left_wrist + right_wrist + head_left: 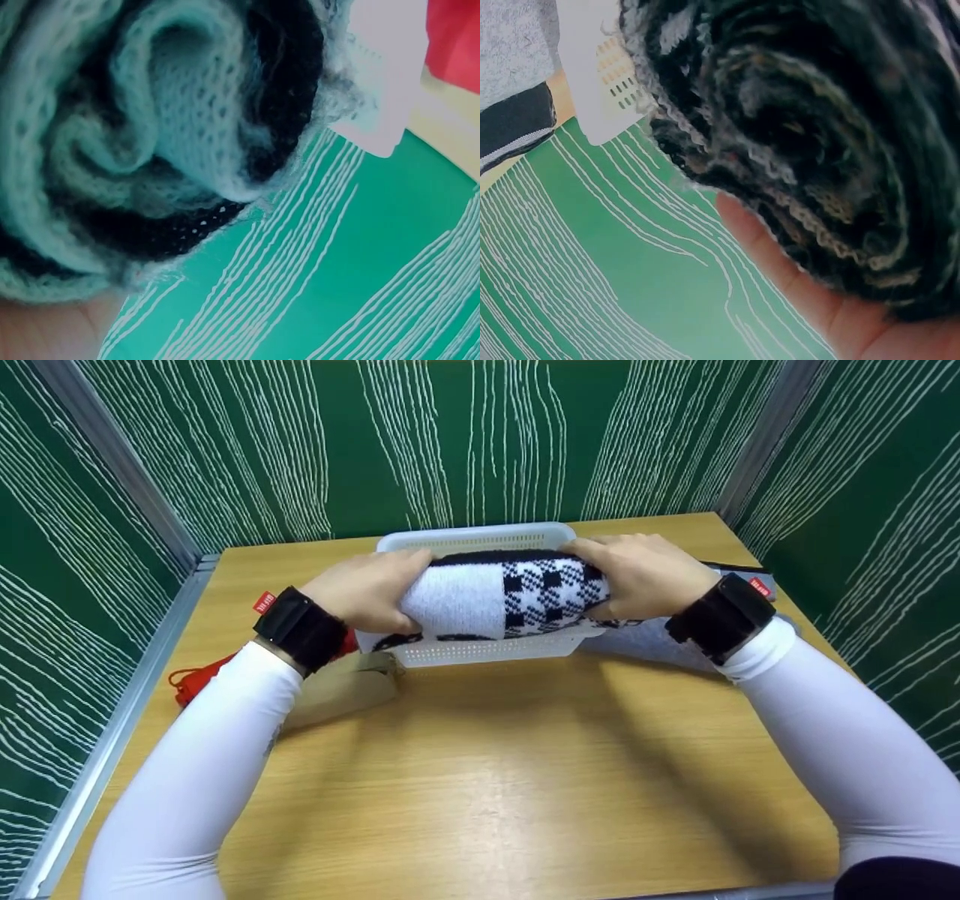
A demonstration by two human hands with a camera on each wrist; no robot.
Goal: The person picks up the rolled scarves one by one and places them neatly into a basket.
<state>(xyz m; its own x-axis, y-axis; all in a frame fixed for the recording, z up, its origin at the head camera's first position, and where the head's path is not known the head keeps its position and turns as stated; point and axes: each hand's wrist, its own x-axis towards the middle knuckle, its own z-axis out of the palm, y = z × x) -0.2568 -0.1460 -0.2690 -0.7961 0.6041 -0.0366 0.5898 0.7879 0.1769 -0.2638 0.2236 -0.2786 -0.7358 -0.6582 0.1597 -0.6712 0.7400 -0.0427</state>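
Both hands hold a thick, rolled-up knit garment, part white and part black-and-white check, in front of and above a white plastic basket. My left hand grips its left end, thumb on the near side and fingers over the top. At the checked end, my right hand grips it the same way. In the left wrist view the spiral layers of the roll show at that end. The right wrist view shows the darker coiled end of the roll with fingers under it.
To the left of the basket lie a beige folded item and a red one with a cord. Grey fabric lies at the basket's right. Green walls with white lines enclose the wooden table behind and at both sides.
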